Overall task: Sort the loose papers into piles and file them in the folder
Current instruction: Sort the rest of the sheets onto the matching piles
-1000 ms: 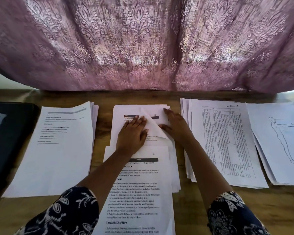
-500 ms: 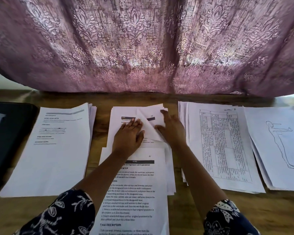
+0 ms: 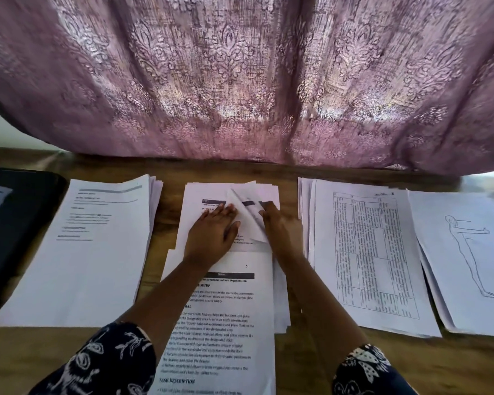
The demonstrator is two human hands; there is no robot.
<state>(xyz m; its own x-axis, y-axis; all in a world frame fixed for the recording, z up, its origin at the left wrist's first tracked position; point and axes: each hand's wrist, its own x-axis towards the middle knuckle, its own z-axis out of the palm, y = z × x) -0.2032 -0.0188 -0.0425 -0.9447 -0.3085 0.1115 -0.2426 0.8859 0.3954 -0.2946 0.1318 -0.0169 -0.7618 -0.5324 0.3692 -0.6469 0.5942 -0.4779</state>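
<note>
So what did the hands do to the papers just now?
The right hand slid a little toward the left hand and the person, nudging the folded corner of the top sheet further over. The left hand stayed flat on the middle pile. Nothing was picked up or let go. The left pile, table sheet and drawing sheet did not move.

Paper piles (image 3: 77,252), black folder (image 3: 12,223) on wooden table (image 3: 411,366).

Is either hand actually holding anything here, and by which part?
The left hand lies flat on the middle pile, gripping nothing. The right hand touches the folded-over sheet at its right edge; whether it pinches that edge cannot be told.
</note>
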